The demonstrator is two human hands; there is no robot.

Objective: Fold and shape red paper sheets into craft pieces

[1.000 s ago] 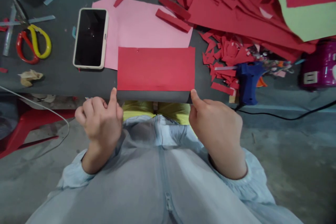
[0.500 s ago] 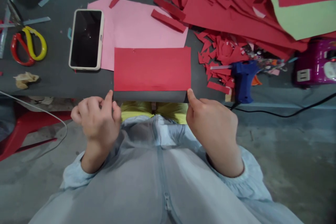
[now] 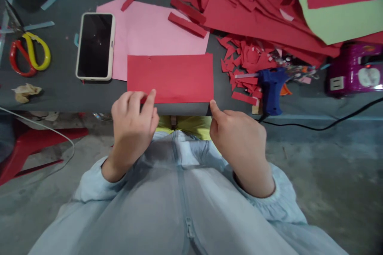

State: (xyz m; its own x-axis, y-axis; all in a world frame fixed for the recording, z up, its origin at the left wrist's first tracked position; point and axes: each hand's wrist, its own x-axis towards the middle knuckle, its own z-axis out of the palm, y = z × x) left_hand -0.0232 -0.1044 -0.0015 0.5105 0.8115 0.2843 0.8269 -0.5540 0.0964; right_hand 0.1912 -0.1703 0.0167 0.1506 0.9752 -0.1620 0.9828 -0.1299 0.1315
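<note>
A red paper rectangle lies flat at the table's front edge, partly over a pink sheet. My left hand is over its lower left part, fingers loosely bent and apart, holding nothing. The index fingertip is over the red paper near its lower edge; whether it presses there I cannot tell. At the lower right corner of the paper is the index fingertip of my right hand. That finger is stretched out, and the others are curled under and mostly hidden.
Left of the papers are a phone, scissors with red and yellow handles, and a crumpled tan scrap. To the right are red scraps, a blue glue gun with its cord, a purple device and green paper.
My left hand has moved right and slightly up, from beside the paper's lower left corner to over its lower edge. My right hand stays at the right corner. The view has shifted slightly.
</note>
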